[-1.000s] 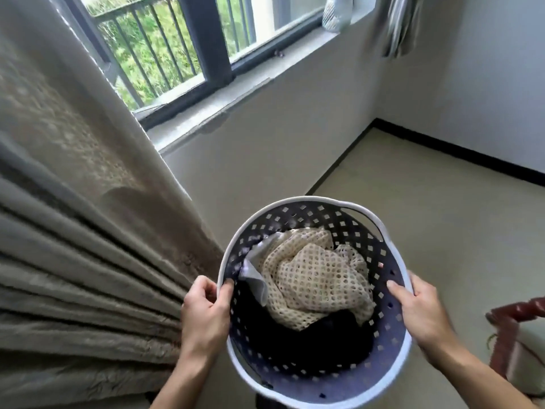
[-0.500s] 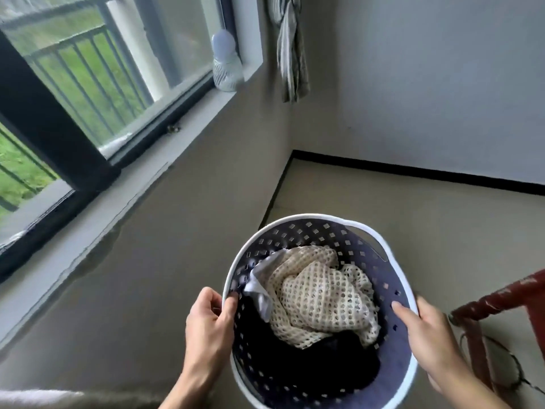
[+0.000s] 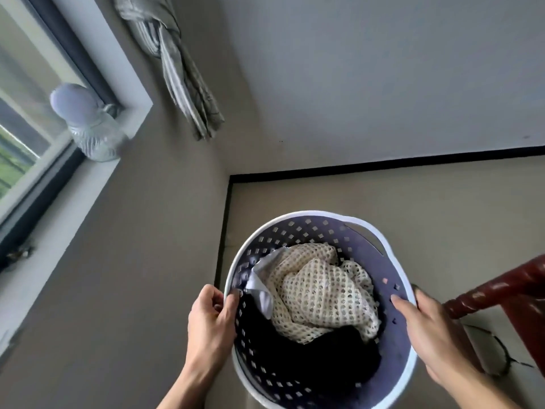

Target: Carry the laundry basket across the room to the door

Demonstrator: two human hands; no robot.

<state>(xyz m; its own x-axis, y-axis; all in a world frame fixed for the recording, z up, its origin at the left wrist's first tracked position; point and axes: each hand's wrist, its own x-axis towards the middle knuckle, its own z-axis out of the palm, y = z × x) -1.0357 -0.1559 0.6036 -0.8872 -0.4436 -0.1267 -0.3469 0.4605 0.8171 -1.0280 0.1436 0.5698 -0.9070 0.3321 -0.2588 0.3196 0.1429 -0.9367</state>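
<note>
A round purple laundry basket (image 3: 358, 242) with a white rim and small square holes is held in the air in front of me. Inside lie a cream mesh cloth (image 3: 321, 293), a pale grey piece (image 3: 261, 286) and dark clothes (image 3: 309, 358). My left hand (image 3: 211, 323) grips the basket's left rim, thumb inside. On the right rim, my right hand (image 3: 433, 332) grips with the thumb over the inner wall. No door is in view.
A window sill (image 3: 59, 208) runs along the left wall with a pale ribbed jar (image 3: 88, 128) on it. A knotted grey curtain (image 3: 180, 66) hangs in the corner. A dark red wooden chair rail (image 3: 501, 287) juts in at right, a black loop (image 3: 495, 355) on the floor beneath it.
The view has swung right from the window and big curtain toward the room corner. Both hands keep the same grip on the basket. The red chair rail has come closer at right.
</note>
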